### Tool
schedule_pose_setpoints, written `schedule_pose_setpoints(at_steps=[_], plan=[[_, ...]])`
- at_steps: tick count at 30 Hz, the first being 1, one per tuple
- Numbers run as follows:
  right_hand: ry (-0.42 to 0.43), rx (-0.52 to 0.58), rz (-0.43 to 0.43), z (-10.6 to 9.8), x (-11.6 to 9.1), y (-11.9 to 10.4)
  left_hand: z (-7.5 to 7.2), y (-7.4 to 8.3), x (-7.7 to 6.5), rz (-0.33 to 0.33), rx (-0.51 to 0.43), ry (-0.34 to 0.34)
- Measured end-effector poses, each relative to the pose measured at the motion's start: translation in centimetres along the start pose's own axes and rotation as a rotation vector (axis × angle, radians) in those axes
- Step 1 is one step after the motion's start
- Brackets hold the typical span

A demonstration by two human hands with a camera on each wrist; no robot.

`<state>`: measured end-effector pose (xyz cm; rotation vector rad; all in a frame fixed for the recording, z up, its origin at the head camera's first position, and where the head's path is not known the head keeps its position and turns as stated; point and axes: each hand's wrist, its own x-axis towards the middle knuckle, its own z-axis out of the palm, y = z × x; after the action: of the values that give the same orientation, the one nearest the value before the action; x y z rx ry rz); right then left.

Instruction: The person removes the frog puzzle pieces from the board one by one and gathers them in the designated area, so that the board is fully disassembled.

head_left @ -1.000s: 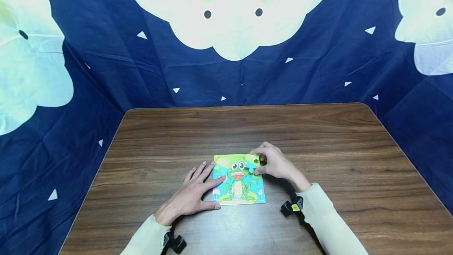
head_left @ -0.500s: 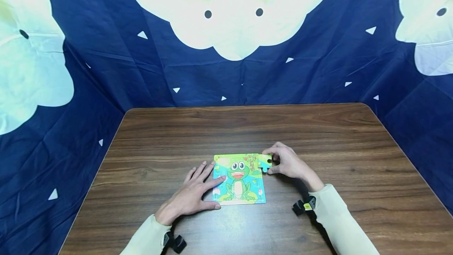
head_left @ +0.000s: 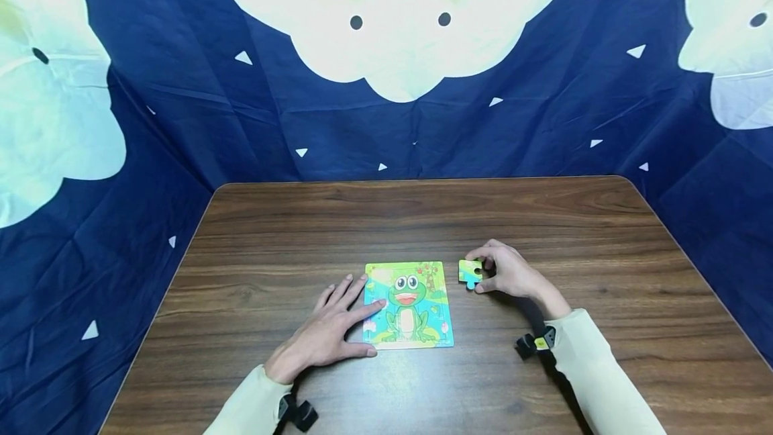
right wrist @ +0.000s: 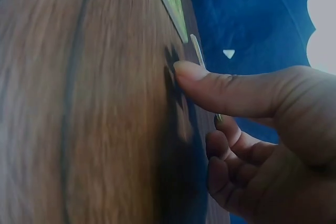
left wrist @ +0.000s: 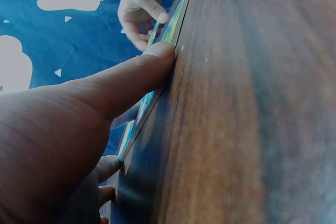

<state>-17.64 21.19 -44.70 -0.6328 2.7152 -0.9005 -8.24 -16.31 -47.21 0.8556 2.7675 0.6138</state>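
A square frog jigsaw puzzle (head_left: 417,327) lies flat on the table, in green, blue and yellow. My left hand (head_left: 326,327) rests at its left side, fingers spread, with the thumb and a fingertip on the puzzle; the left wrist view has the thumb (left wrist: 131,74) against its edge. To the right of the puzzle, apart from it, my right hand (head_left: 510,274) pinches a puzzle piece (head_left: 469,272) between thumb and fingers. That piece is green and blue with a knob pointing down. In the right wrist view the piece (right wrist: 197,50) appears edge-on, raised off the table.
The brown wooden table (head_left: 272,233) spreads around both hands. A dark blue cloth (head_left: 338,126) with white cloud shapes hangs behind the table and at its sides. Each wrist wears a small black camera, such as the left one (head_left: 298,413).
My right hand has moved right with the puzzle piece, from over the puzzle's upper right corner to beyond its right edge. My left hand has stayed in place.
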Motion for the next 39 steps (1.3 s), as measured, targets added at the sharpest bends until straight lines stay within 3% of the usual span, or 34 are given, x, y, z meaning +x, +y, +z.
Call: schedule_pose_setpoints(at_steps=[17,39], plan=[[-0.08,0.041,0.015,-1.9,-0.3,2.8,-0.3,0.1,0.0,-0.024,-0.009,-0.019],[-0.109,0.079,0.015,-2.1,-0.2,3.3,-0.3,0.1,-0.1,-0.032,-0.011,-0.032]])
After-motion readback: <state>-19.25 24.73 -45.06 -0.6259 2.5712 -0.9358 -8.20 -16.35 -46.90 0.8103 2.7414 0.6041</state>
